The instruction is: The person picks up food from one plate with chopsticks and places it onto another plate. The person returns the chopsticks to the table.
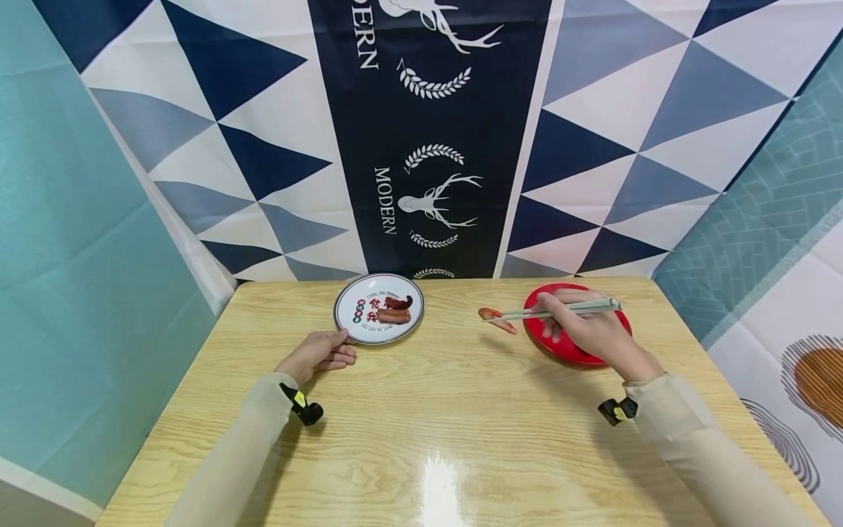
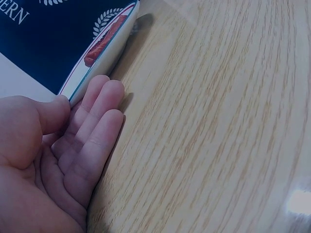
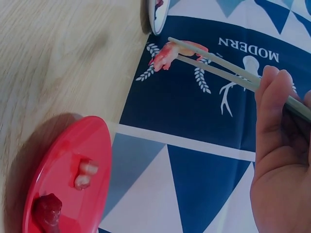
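My right hand [image 1: 589,326] grips a pair of pale green chopsticks [image 1: 573,308] above the red plate. Between the chopstick tips an orange-red shrimp [image 3: 167,54] is held in the air, left of that plate. At the near left rim of the white plate [image 1: 352,293] is my left hand [image 1: 323,353]. Its thumb lies on the rim and its other visible fingers extend low beside the plate. A brown sausage [image 1: 394,316] and a dark red curled piece [image 1: 399,302] lie on the white plate, which has red printed characters.
On the red plate [image 3: 99,141] sit a small whitish piece [image 3: 86,174] and a dark red lump [image 3: 47,211]. The wooden table [image 1: 421,410] ends at a patterned cloth [image 1: 435,146] behind, with a teal cloth [image 1: 79,219] on the left.
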`<move>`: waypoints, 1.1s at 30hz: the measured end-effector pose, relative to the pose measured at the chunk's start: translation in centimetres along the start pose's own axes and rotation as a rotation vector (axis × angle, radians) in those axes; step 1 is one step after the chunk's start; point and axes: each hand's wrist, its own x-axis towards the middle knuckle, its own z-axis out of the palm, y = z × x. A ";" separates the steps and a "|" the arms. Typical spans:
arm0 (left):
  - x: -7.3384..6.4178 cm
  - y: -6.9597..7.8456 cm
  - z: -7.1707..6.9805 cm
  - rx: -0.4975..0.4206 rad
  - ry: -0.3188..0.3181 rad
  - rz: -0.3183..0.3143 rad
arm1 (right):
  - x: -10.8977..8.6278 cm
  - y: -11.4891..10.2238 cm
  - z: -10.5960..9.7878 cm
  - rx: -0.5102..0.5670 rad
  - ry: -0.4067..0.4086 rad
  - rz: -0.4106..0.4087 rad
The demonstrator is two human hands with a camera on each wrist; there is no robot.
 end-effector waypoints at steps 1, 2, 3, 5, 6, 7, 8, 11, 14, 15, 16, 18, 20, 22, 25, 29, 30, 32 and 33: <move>0.0 0.0 0.0 -0.001 -0.002 0.002 | 0.1 0.0 0.1 0.003 0.001 0.001; 0.0 0.0 0.0 -0.003 -0.003 0.003 | 0.2 0.0 0.1 0.008 -0.002 0.002; 0.0 0.0 0.0 -0.004 -0.005 0.003 | 0.2 -0.1 0.2 0.014 -0.005 0.000; 0.0 0.0 0.0 -0.005 -0.008 0.004 | 0.4 -0.2 0.3 0.034 -0.008 -0.010; 0.0 0.0 0.0 -0.006 -0.010 0.004 | 0.4 -0.3 0.4 0.045 -0.012 -0.011; 0.0 0.0 0.0 -0.006 -0.010 0.003 | 0.5 -0.3 0.5 0.058 -0.016 -0.011; 0.0 0.0 0.0 -0.004 -0.011 0.003 | 0.5 -0.4 0.5 0.075 -0.020 -0.014; 0.0 0.0 0.0 -0.001 -0.012 0.005 | 0.7 -0.4 0.7 0.108 -0.028 -0.020; 0.0 0.0 0.0 -0.007 -0.009 -0.001 | 0.8 -0.4 0.9 0.120 -0.032 -0.009; 0.0 0.1 0.0 -0.010 -0.008 -0.003 | 0.9 -0.4 1.0 0.123 -0.031 -0.004; -0.1 0.1 0.0 -0.009 -0.011 0.001 | 1.0 -0.4 1.0 0.132 -0.032 0.003; -0.1 0.1 0.1 -0.011 -0.012 0.002 | 1.2 -0.4 1.2 0.160 -0.037 0.019; -0.1 0.1 0.1 -0.011 -0.017 0.007 | 1.3 -0.5 1.4 0.196 -0.044 0.027; -0.2 0.1 0.1 -0.012 -0.018 0.008 | 1.5 -0.7 1.5 0.224 -0.048 0.028; -0.1 0.1 0.1 -0.018 -0.014 -0.001 | 1.7 -0.9 1.8 0.229 -0.039 0.015; -0.2 0.1 0.2 -0.017 -0.016 0.005 | 1.9 -1.0 2.1 0.228 -0.026 0.009; -0.2 0.1 0.2 -0.015 -0.015 0.007 | 1.9 -1.1 2.1 0.232 -0.025 0.009; -0.2 0.1 0.1 -0.013 -0.015 0.010 | 2.0 -1.2 2.2 0.237 -0.023 0.011; -0.2 0.1 0.1 -0.014 -0.013 0.007 | 2.0 -1.2 2.3 0.240 -0.021 0.011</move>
